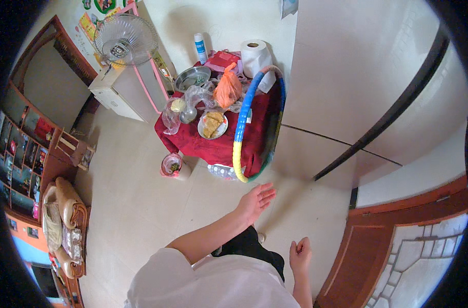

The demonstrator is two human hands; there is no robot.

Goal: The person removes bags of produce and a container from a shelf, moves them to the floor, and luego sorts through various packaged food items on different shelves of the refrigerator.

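Observation:
My left hand (256, 201) is held out over the floor with its fingers spread a little and nothing in it. Just beyond its fingertips stands a hula hoop (240, 127) in blue, yellow, green and pink, upright against the side of a table under a dark red tablecloth (195, 148). Lower on the right, my right hand (300, 254) hangs beside my body, fingers curled in and no object visible in it. On the cloth, a white plate (223, 130) carries folded flatbread (213, 124), near a knotted orange plastic bag (228, 89) and a metal ladle (188, 115).
A waste bin (184, 171) stands on the tiled floor by the table. Behind are a metal basin (192, 78), paper roll (255, 57) and spray can (200, 49). An electric fan (125, 40) tops a white cabinet (122, 90). A wooden door (367, 250) lies right, a sofa (70, 208) left.

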